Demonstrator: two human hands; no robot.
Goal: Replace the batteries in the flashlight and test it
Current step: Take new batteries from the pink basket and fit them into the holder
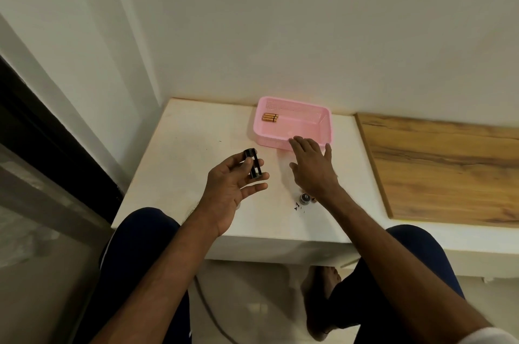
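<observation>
**Left hand holds the carrier, right hand flat at the basket**

The left hand (233, 189) is raised palm-up over the white table (182, 147) and pinches a black battery carrier (254, 165) between thumb and forefinger, with its other fingers stretched out loosely below. The right hand (314, 169) holds nothing: palm down, fingers straight and slightly spread, fingertips at the near rim of the pink basket (325, 124). The carrier lies left of the right hand, apart from it. Just beside the right wrist a small round silver cap (305, 199) sits on the table. A few gold batteries (270, 117) lie together in the basket's far left corner, well apart from both hands. To the right lies a wooden board (449, 163)
</observation>
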